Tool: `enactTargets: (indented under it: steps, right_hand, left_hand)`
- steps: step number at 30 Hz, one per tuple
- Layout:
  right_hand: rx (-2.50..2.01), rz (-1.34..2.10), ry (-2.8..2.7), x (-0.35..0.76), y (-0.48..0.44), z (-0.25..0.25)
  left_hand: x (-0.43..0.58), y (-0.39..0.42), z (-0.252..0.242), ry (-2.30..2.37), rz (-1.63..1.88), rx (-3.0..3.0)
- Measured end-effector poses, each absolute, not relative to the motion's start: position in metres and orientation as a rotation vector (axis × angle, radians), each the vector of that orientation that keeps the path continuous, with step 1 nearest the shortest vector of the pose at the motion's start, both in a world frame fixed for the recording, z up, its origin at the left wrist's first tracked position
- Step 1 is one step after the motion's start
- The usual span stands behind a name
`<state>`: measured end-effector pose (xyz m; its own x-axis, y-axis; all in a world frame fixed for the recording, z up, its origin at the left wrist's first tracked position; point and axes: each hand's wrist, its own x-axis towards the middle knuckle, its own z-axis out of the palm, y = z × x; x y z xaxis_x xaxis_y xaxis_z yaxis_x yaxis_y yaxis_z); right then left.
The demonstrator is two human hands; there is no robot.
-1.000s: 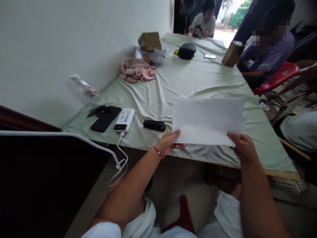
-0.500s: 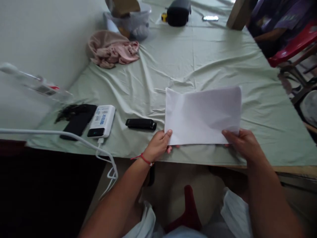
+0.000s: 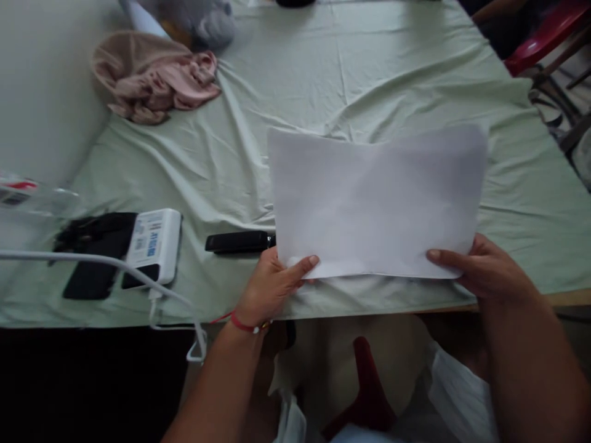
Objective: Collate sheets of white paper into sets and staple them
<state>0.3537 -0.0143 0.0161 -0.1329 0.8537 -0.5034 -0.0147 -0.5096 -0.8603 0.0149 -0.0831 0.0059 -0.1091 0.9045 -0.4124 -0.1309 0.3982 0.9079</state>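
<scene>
White paper (image 3: 376, 203), perhaps more than one sheet, is held up over the front of the table and looks blank. My left hand (image 3: 272, 280) grips its near left corner, thumb on top and fingers underneath. At the near right corner my right hand (image 3: 484, 267) pinches it the same way. The far edge of the paper dips in the middle. Just left of the paper lies a black stapler-like object (image 3: 237, 242), its right end partly behind my left hand.
A white power bank (image 3: 154, 243) with a cable (image 3: 106, 258) lies at the left, beside a black phone-like slab (image 3: 95, 271). Pink cloth (image 3: 161, 80) is heaped at the back left on the green tablecloth (image 3: 286, 74). A red chair (image 3: 545, 40) stands beyond the right edge.
The paper has come up nearer to me and looks larger, held by both hands throughout. My view has tilted down, and the left-side things have shifted left in it.
</scene>
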Motion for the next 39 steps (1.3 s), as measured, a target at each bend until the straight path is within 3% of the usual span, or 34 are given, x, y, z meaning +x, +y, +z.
enactTargets:
  steps: [9,15,39]
  right_hand:
    - [-1.625,1.698,-1.336,0.341,-0.01,0.024]
    - [-1.713,1.582,-1.118,0.348,-0.009,0.027]
    - [-1.443,1.591,-1.318,0.365,-0.009,0.027]
  left_hand:
    - [0.015,-0.076,0.009,1.461,1.137,0.611]
    - [0.019,-0.066,0.011,1.518,1.173,0.589]
    - [0.019,-0.059,0.023,1.502,1.13,0.464]
